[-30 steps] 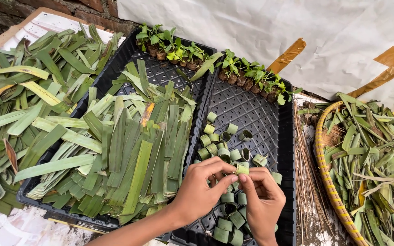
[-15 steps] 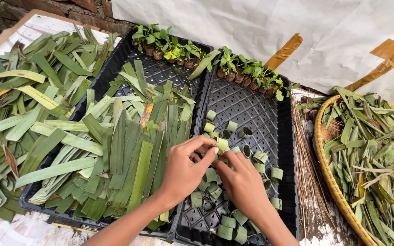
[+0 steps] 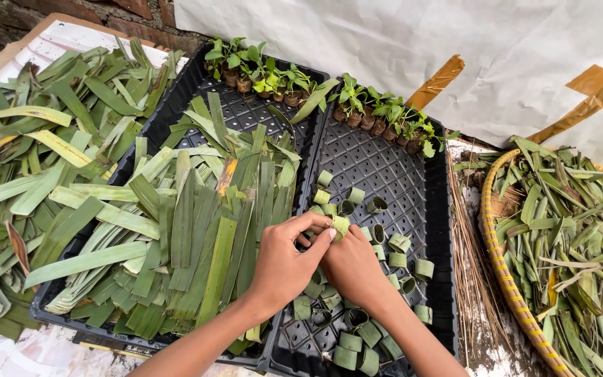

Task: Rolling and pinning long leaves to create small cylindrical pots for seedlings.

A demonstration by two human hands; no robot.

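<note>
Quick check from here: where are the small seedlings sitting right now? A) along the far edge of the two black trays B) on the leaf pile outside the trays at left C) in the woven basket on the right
A: the seedlings stand in a row at the far edge of the black trays, beyond the leaf strips.

Long green leaf strips (image 3: 197,237) lie stacked in the left black tray (image 3: 176,98). More cut leaves (image 3: 29,160) pile up beside it on the far left. Small potted seedlings (image 3: 266,73) line the back edges of both trays. A woven basket (image 3: 500,265) of leaf scraps stands at the right, with white sheeting (image 3: 399,35) behind.
</note>
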